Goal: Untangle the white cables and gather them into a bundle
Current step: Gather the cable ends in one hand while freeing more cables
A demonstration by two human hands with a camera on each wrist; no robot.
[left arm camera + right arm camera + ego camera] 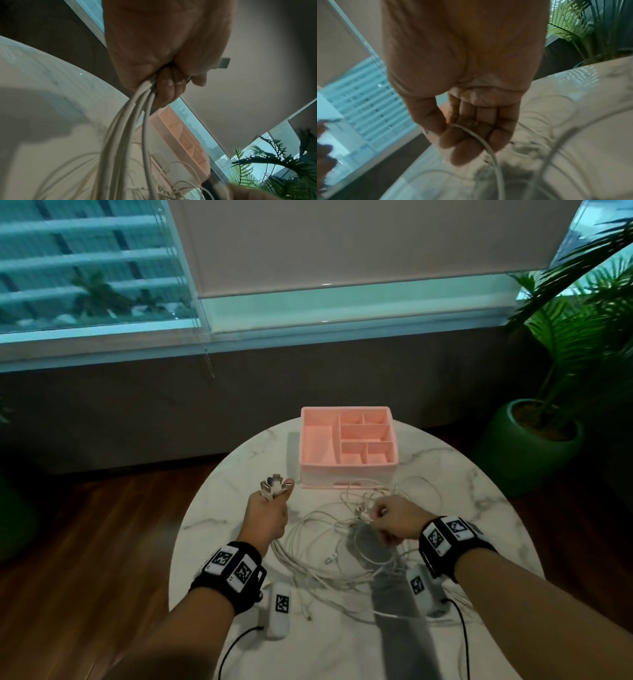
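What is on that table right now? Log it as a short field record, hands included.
left hand: grips several cable ends, plugs sticking up
right hand: pinches one cable in the tangle
white cables: loose tangle on the table, not yet bundled
pink organizer: behind the tangle, compartments look empty
table: round, white marble

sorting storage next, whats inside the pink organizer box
Nothing shows in the pink organizer: every visible compartment floor is bare. The near wall hides a thin strip of the front compartments.

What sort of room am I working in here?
Probably a high-rise flat or office lounge: a round white marble table, a large window facing a tower block, and a potted green palm on wooden flooring.
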